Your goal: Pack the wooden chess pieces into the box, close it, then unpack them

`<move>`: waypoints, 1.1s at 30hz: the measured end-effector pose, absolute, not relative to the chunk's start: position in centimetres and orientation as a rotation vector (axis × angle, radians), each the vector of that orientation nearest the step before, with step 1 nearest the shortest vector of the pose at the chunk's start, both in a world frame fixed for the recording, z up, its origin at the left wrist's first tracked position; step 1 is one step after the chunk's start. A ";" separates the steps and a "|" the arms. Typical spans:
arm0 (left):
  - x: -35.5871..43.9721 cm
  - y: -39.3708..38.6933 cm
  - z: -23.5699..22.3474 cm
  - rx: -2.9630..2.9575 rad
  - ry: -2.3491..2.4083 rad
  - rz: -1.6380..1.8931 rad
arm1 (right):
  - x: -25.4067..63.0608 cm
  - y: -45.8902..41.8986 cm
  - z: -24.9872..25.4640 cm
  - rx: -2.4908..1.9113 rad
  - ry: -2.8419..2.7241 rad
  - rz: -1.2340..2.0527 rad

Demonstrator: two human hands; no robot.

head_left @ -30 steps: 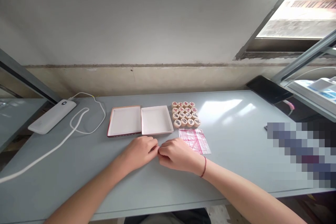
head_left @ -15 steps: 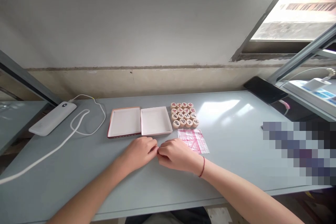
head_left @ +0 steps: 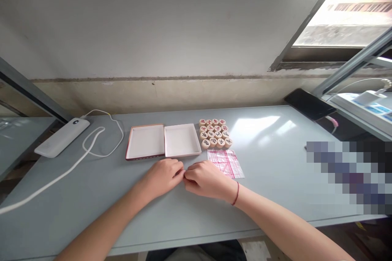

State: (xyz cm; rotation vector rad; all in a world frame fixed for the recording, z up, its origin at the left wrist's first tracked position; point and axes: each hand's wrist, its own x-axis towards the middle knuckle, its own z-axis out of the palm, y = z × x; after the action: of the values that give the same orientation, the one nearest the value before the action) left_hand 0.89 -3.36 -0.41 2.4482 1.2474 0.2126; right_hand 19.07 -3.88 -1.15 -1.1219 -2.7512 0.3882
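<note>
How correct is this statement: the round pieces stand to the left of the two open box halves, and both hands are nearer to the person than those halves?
One part is wrong: the head view shows the round pieces to the right of the two open box halves. Both hands are indeed nearer to the person.

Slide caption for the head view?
Left hand and right hand rest close together on a grey desk, in front of two shallow trays and sixteen round pieces.
</note>
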 end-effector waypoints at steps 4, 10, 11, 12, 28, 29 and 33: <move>0.9 -3.4 -0.4 2.449 1.237 0.229 | 19.1 -3.9 -1.1 -1.122 -2.752 0.393; 0.8 -3.4 -0.5 2.446 1.252 0.222 | 19.1 -3.9 -1.0 -1.115 -2.757 0.405; 0.8 -3.5 -0.5 2.446 1.252 0.215 | 19.0 -3.9 -0.9 -1.117 -2.756 0.409; 0.8 -3.5 -0.5 2.446 1.252 0.208 | 19.0 -3.9 -0.9 -1.119 -2.755 0.412; 0.8 -3.4 -0.4 2.426 1.256 0.195 | 18.9 -3.9 -0.6 -1.135 -2.730 0.434; 0.7 -3.4 -0.3 2.421 1.251 0.194 | 19.2 -3.8 -0.3 -1.121 -2.733 0.448; 0.6 -3.4 0.0 2.395 1.233 0.182 | 21.7 -3.4 1.3 -1.201 -2.599 0.435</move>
State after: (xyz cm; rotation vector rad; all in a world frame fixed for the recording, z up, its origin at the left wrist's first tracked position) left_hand 0.64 -3.37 -0.03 2.3949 1.2330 0.1824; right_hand 21.67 -3.37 1.25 -1.2014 -2.5990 0.4350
